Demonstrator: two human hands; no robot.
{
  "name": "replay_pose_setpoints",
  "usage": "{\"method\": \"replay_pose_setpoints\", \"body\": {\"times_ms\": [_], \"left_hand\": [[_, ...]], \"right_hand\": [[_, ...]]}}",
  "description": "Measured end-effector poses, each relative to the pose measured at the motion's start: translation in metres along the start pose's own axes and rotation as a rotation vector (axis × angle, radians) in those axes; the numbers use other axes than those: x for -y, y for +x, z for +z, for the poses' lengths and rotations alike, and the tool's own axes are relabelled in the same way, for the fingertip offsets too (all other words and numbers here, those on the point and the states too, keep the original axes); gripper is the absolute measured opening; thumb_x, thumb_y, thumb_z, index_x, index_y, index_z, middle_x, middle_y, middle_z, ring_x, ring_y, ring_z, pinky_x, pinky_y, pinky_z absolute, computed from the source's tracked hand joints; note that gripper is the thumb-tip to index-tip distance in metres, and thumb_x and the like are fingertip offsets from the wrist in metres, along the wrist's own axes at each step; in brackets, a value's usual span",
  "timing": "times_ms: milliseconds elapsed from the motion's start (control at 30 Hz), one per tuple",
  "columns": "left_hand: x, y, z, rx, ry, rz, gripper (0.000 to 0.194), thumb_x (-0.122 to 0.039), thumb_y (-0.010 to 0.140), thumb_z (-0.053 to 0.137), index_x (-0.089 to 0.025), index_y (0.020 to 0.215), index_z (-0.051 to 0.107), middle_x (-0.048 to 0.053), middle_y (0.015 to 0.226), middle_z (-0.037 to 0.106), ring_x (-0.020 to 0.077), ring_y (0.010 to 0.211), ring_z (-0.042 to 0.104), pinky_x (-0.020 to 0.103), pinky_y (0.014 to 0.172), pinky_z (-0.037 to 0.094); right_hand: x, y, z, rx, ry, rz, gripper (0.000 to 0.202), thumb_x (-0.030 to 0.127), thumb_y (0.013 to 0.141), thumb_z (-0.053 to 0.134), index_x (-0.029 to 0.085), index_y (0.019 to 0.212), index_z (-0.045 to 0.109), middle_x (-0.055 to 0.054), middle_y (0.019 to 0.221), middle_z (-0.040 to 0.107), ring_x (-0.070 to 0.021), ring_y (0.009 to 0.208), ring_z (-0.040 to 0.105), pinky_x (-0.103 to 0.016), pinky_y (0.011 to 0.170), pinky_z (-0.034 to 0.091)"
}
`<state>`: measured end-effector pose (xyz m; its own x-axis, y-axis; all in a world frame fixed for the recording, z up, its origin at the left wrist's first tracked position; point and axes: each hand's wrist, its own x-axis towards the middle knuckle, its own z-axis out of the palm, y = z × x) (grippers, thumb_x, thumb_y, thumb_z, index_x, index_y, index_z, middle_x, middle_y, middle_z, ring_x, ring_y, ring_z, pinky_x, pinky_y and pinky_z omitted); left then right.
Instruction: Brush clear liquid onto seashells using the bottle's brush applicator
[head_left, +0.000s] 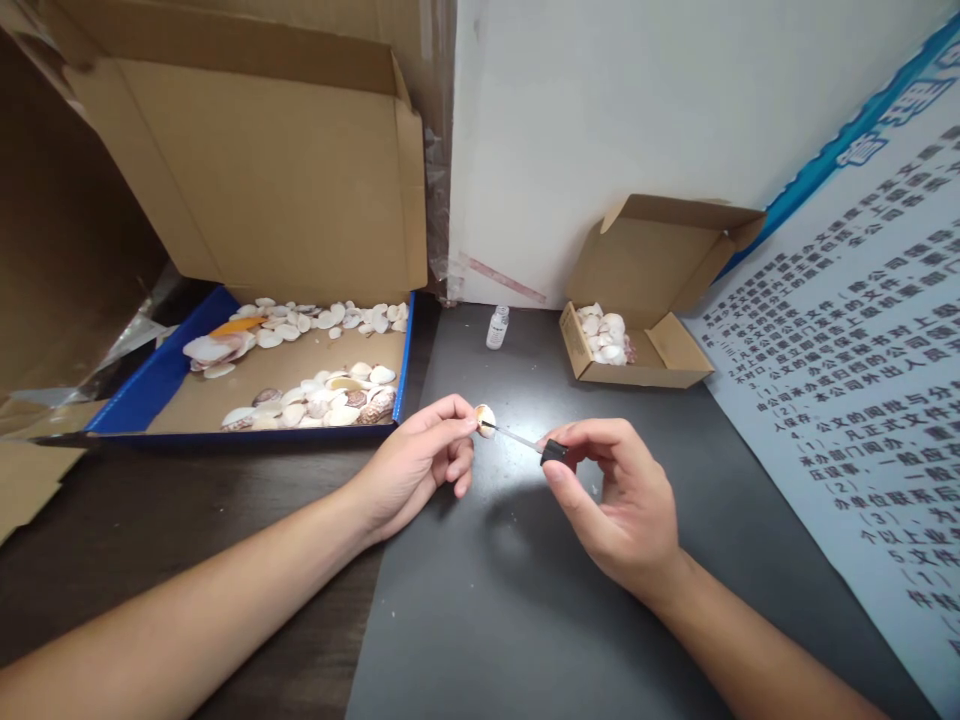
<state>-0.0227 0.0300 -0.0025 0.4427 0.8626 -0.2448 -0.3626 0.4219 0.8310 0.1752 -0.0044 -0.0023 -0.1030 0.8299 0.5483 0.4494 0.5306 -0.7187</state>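
Between thumb and fingers, my left hand [426,452] pinches a small seashell [486,416], pale with an orange-brown patch. My right hand [616,490] grips the black cap of a brush applicator [554,453]. The applicator's thin stem points left, and its dark tip meets the face of the shell. Both hands are above the dark grey mat [480,600]. Farther back stands a small clear bottle [496,328] with a white label, its neck uncapped.
At left, an open blue-edged cardboard box [405,375] holds rows of shells and one larger shell with an orange piece. A smaller open carton [645,376] with white shells stands back right. A printed sheet [840,400] slopes along the right side. A white panel [600,100] rises behind.
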Motion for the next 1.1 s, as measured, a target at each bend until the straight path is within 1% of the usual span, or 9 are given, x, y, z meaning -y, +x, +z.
{"method": "replay_pose_setpoints", "body": {"times_ms": [100, 233, 400, 533, 667, 767, 867, 1000, 1100], "left_hand": [[-0.0002, -0.0004, -0.0004, -0.003, 0.005, -0.005, 0.016, -0.024, 0.091, 0.056, -0.02, 0.077, 0.049, -0.007, 0.05, 0.04, 0.0083, 0.045, 0.037, 0.019, 0.046, 0.041], [-0.0004, 0.0, 0.0, -0.003, 0.013, -0.013, 0.017, -0.025, 0.089, 0.057, -0.019, 0.076, 0.048, -0.007, 0.051, 0.04, 0.0077, 0.044, 0.037, 0.018, 0.045, 0.04], [-0.001, 0.0002, 0.0015, -0.02, 0.013, -0.01, 0.016, -0.025, 0.087, 0.059, -0.019, 0.077, 0.049, -0.006, 0.055, 0.043, 0.0066, 0.044, 0.035, 0.019, 0.044, 0.04], [-0.0001, 0.0004, 0.0012, -0.01, 0.03, -0.012, 0.016, -0.027, 0.089, 0.058, -0.019, 0.078, 0.05, -0.007, 0.052, 0.041, 0.0068, 0.044, 0.035, 0.018, 0.043, 0.04], [0.0015, 0.0011, 0.0001, 0.004, 0.059, -0.015, 0.015, -0.029, 0.089, 0.057, -0.019, 0.079, 0.052, -0.007, 0.05, 0.04, 0.007, 0.043, 0.034, 0.018, 0.043, 0.04], [0.0018, 0.001, -0.0002, -0.001, 0.084, -0.015, 0.015, -0.029, 0.089, 0.057, -0.019, 0.079, 0.052, -0.008, 0.049, 0.039, 0.0069, 0.043, 0.033, 0.018, 0.044, 0.04], [0.0019, 0.0001, 0.0003, -0.005, 0.111, -0.01, 0.014, -0.029, 0.088, 0.056, -0.019, 0.08, 0.052, -0.008, 0.05, 0.039, 0.0068, 0.044, 0.033, 0.018, 0.044, 0.04], [0.0026, -0.0009, 0.0013, 0.006, 0.165, -0.015, 0.01, -0.026, 0.088, 0.054, -0.019, 0.081, 0.052, -0.008, 0.049, 0.04, 0.0071, 0.044, 0.035, 0.018, 0.046, 0.039], [0.0029, -0.0006, 0.0017, 0.013, 0.181, -0.017, 0.011, -0.027, 0.088, 0.054, -0.02, 0.081, 0.051, -0.008, 0.049, 0.04, 0.0069, 0.043, 0.036, 0.018, 0.047, 0.039]], "right_hand": [[-0.0004, 0.0002, -0.0002, -0.021, -0.067, 0.036, 0.016, 0.018, 0.084, 0.068, 0.023, 0.091, 0.054, 0.002, 0.077, 0.061, -0.0124, 0.062, 0.057, -0.026, 0.06, 0.049], [0.0002, 0.0007, 0.0002, -0.008, -0.014, 0.025, 0.016, 0.02, 0.086, 0.066, 0.024, 0.096, 0.054, 0.002, 0.081, 0.062, -0.0134, 0.068, 0.059, -0.027, 0.063, 0.051], [0.0011, 0.0014, 0.0009, -0.017, -0.077, 0.037, 0.015, 0.019, 0.085, 0.067, 0.023, 0.091, 0.053, 0.004, 0.075, 0.059, -0.0108, 0.063, 0.056, -0.023, 0.061, 0.048], [-0.0002, 0.0006, 0.0006, 0.003, -0.003, 0.034, 0.015, 0.02, 0.088, 0.064, 0.024, 0.098, 0.054, 0.002, 0.083, 0.062, -0.0119, 0.069, 0.06, -0.024, 0.065, 0.051], [-0.0002, 0.0016, 0.0007, -0.003, -0.064, 0.062, 0.014, 0.018, 0.086, 0.065, 0.023, 0.092, 0.054, 0.004, 0.076, 0.059, -0.0101, 0.063, 0.056, -0.022, 0.06, 0.048], [-0.0008, 0.0008, 0.0013, -0.028, -0.027, 0.075, 0.014, 0.02, 0.087, 0.065, 0.024, 0.093, 0.053, 0.003, 0.078, 0.06, -0.0113, 0.066, 0.057, -0.024, 0.062, 0.049], [-0.0023, -0.0009, 0.0021, 0.012, 0.036, 0.096, 0.012, 0.021, 0.09, 0.061, 0.024, 0.099, 0.053, 0.002, 0.084, 0.061, -0.0121, 0.068, 0.059, -0.025, 0.063, 0.05], [-0.0039, -0.001, 0.002, -0.004, -0.003, 0.126, 0.014, 0.021, 0.088, 0.064, 0.024, 0.094, 0.052, 0.003, 0.08, 0.058, -0.0123, 0.067, 0.056, -0.026, 0.063, 0.048], [-0.0041, -0.0012, 0.0013, 0.007, 0.049, 0.102, 0.014, 0.022, 0.089, 0.062, 0.025, 0.097, 0.051, 0.002, 0.082, 0.058, -0.0141, 0.072, 0.058, -0.028, 0.066, 0.048]]}}
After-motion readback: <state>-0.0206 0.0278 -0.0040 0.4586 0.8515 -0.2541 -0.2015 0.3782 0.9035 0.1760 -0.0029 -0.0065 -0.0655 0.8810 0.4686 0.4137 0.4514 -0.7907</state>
